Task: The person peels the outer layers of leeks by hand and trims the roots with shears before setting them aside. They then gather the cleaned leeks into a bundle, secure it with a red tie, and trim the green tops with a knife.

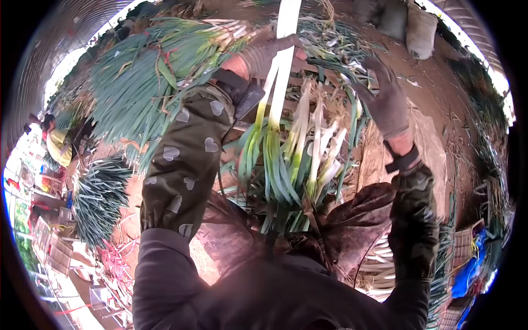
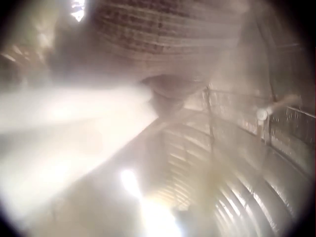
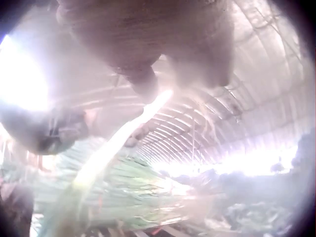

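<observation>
My left hand [image 1: 264, 58], in a knit glove, grips long green onions [image 1: 283, 71] by their white shafts, which stand out bright against the ground. Their green leaves [image 1: 275, 165] hang down in front of my lap. In the left wrist view the white shafts [image 2: 74, 133] are blurred and large. To the right, my gloved right hand [image 1: 385, 96] is raised apart from the shafts, fingers spread and nothing between them. From the right wrist, the right hand [image 3: 148, 39] hangs at the top, and an onion shaft [image 3: 118, 140] slants up toward its fingertips in that view.
More onions with dry roots [image 1: 313, 137] lie just beyond my knees. A large heap of green onions [image 1: 143, 82] spreads at the left, with another bundle [image 1: 102, 198] nearer. A person in yellow [image 1: 58, 143] is at far left. A pale sack [image 1: 421, 33] stands at back right.
</observation>
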Demonstrator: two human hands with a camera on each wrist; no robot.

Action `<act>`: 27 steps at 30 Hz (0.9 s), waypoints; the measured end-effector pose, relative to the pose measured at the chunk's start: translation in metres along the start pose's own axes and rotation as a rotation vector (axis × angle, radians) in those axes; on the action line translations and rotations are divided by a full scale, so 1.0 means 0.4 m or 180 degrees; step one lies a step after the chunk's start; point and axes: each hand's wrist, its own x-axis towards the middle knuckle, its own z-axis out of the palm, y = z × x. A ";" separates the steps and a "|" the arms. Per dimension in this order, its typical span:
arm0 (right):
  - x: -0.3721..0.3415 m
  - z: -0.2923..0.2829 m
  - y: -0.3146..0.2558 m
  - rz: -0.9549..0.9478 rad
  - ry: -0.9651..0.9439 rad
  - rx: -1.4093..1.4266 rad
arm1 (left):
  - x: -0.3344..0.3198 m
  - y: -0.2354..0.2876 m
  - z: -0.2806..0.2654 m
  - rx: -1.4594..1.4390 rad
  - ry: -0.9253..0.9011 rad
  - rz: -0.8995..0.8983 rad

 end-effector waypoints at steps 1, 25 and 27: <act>0.029 -0.013 0.001 -0.0381 0.0077 -0.0283 | -0.010 0.004 0.027 0.0086 -0.0069 -0.0200; -0.971 -0.988 0.421 0.3453 -0.0730 -0.3638 | -0.099 -0.503 -0.031 0.3153 0.0746 -0.0663; -1.216 -0.948 0.227 0.4315 -0.0495 -0.3937 | -0.173 -0.703 0.044 0.2125 0.0455 -0.0356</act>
